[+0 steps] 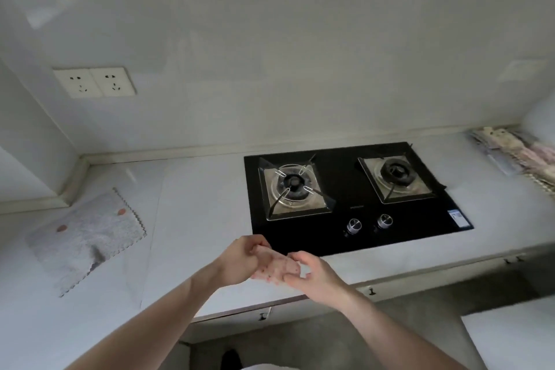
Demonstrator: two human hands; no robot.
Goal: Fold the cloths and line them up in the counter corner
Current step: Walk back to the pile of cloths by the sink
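Pink and small, the spotted cloth sits bunched up between my two hands, above the front edge of the table, just in front of the black stove. My left hand has its fingers curled round the left end of it. My right hand pinches the right end with thumb and fingers. I think I am in the middle of folding this one, and it is not put down yet.

One grey cloth lies flat on the table, far to my left, close to the left corner by the wall. It has zigzag edges and two orange dots. One corner of it looks turned over, but I cannot tell if it is folded right.

Far to my right, near the other corner, I see a blurry pile of more cloths. I cannot tell if they are folded or how many there are.

So I think a lot is left: finish this pink one, then set the cloths in a neat row in the corner.
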